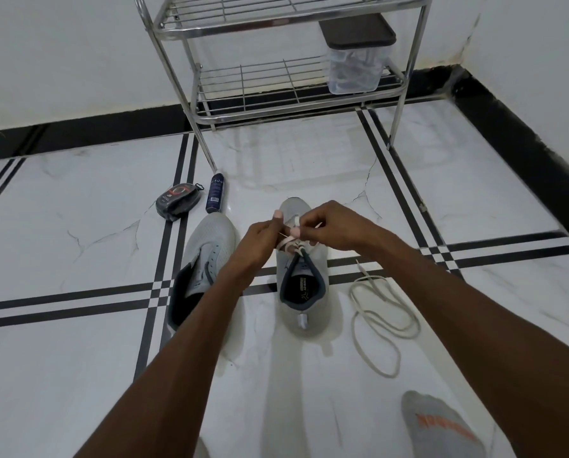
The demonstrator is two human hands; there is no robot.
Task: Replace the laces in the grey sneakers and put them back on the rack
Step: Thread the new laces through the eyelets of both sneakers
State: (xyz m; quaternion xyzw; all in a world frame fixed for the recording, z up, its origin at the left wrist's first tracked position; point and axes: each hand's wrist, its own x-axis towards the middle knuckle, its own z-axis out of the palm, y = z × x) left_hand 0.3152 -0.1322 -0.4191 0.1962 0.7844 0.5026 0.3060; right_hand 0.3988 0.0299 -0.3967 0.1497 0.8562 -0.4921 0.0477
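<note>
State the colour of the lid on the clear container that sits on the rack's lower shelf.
Dark brown, nearly black: the lid shows best in the head view.

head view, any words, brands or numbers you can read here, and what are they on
Nothing reads clearly.
Insole print in the right sneaker: white, too small to read.
Sock: orange letters, cut off and blurred.
Spray can: label too small.
Black pouch: red logo, no legible words.

Grey sneakers [301, 259], cream lace [380, 322], white black-striped floor [78, 226].
</note>
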